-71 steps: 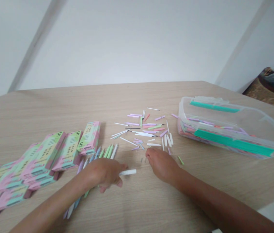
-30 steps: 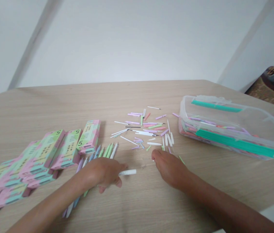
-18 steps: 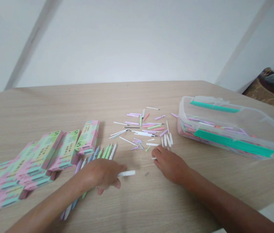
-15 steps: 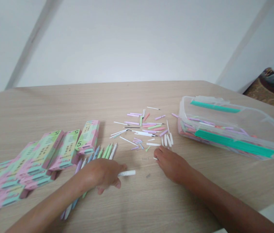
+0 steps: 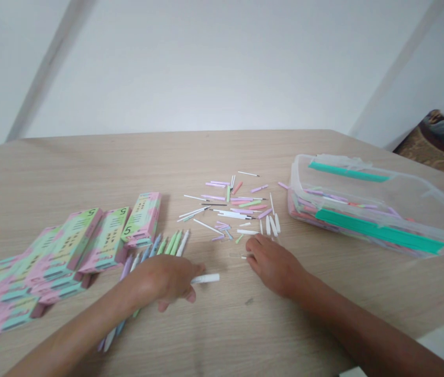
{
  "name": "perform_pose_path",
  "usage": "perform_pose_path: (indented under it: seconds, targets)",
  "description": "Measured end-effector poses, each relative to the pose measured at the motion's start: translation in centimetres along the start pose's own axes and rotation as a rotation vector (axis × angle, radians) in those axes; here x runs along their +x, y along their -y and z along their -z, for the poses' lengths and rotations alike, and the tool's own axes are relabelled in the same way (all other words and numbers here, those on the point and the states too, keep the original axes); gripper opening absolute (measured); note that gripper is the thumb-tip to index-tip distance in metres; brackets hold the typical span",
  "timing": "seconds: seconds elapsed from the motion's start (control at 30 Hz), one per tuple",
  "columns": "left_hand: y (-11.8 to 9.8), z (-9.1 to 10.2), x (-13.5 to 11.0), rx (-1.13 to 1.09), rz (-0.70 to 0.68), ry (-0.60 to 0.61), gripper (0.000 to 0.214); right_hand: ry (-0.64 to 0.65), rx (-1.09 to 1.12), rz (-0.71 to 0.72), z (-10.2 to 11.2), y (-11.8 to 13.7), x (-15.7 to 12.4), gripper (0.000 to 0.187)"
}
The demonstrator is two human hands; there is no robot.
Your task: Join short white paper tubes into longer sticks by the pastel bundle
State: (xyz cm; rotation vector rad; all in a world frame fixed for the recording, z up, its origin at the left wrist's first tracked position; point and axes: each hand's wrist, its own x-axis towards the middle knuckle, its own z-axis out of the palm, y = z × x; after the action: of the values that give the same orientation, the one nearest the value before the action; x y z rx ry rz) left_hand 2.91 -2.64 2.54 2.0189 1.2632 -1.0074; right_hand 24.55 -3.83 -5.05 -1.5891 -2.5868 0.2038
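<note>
My left hand [image 5: 173, 277] is closed around a white pen barrel [image 5: 208, 278], which points right out of the fingers. Under and behind that hand lies a row of pastel pens [image 5: 173, 243], partly hidden by it. My right hand [image 5: 271, 264] rests low over the table, its thumb and fingers pinching a small white part [image 5: 244, 257]. A clear little piece [image 5: 235, 255] lies just left of those fingertips. White barrel pieces [image 5: 272, 226] and a white tube [image 5: 247, 231] lie beyond the right hand. Nearer me is a tiny grey piece [image 5: 249, 301].
Pen refills [image 5: 230, 213] and coloured pen parts are scattered mid-table. To the right stands a clear plastic bin [image 5: 363, 196] with teal strips, holding many parts. Pink and green boxes [image 5: 65, 246] are stacked at the left. A wall [image 5: 206, 68] rises behind the table.
My right hand has shifted slightly left with the small white part. The tiny grey piece lies a little farther right and nearer me. My left hand keeps the barrel almost still.
</note>
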Motion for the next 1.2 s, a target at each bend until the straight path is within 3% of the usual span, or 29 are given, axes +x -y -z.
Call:
perform_pose_path:
  seconds: [0.07,0.17,0.23,0.33,0.43,0.63,0.77,0.93,1.2]
  targets:
    - [0.1,-0.1,0.0,0.035,-0.015,-0.026,0.070,0.007,0.023,-0.003,1.2,0.3,-1.0,0.013]
    - [0.3,-0.1,0.1,0.017,-0.016,-0.049,0.055,0.157,0.137,0.117,1.9,1.1,-3.4,0.017]
    - [0.4,-0.1,0.2,0.011,-0.021,-0.038,0.055,0.222,0.170,0.207,1.1,1.8,-5.0,0.013]
    - [0.5,0.0,0.3,0.060,-0.040,-0.031,0.072,0.198,0.114,0.233,-0.8,2.5,-6.3,0.008]
    - [0.4,0.0,0.2,0.065,-0.042,-0.028,0.074,0.173,0.034,0.196,-1.7,2.2,-5.6,0.008]
    - [0.0,0.0,-0.2,-0.005,-0.005,-0.048,0.064,0.106,-0.114,0.043,0.5,-0.8,0.0,0.014]
    - [0.2,-0.2,0.0,0.046,-0.020,-0.061,0.067,0.125,-0.109,-0.027,0.5,-2.3,2.2,0.019]
    - [0.5,-0.2,0.2,0.038,-0.047,-0.065,0.064,0.020,0.007,-0.077,0.0,-1.9,0.5,0.020]
    - [0.6,0.3,0.4,0.016,-0.053,0.009,0.067,0.089,0.045,0.030,-0.7,-0.5,-0.8,0.011]
